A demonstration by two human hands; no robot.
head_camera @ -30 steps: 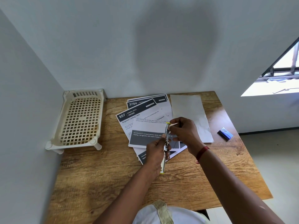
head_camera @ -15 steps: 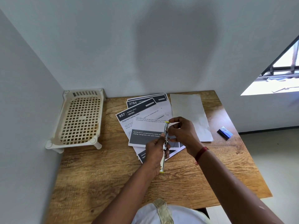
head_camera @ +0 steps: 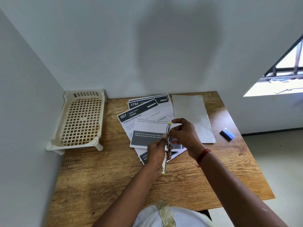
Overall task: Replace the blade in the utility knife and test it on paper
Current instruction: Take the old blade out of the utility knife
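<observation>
A slim yellow and metal utility knife (head_camera: 166, 145) is held upright above the wooden table (head_camera: 114, 174). My left hand (head_camera: 158, 154) is wrapped around its lower half. My right hand (head_camera: 184, 135) pinches the upper metal part near the yellow tip; whether a blade is between those fingers cannot be seen. Printed sheets of paper (head_camera: 144, 122) lie fanned out under the hands. A plain white sheet (head_camera: 191, 115) lies to their right. A small blue blade packet (head_camera: 227, 134) rests near the table's right edge.
A cream plastic rack (head_camera: 80, 120) stands in the table's back left corner against the walls. The table's right edge drops to a pale floor (head_camera: 278, 161). A barred window (head_camera: 283, 76) is at the right.
My right hand's fingers have closed in from the knife's tip to pinch the upper part of its body. The left hand keeps its grip, and the knife has barely moved.
</observation>
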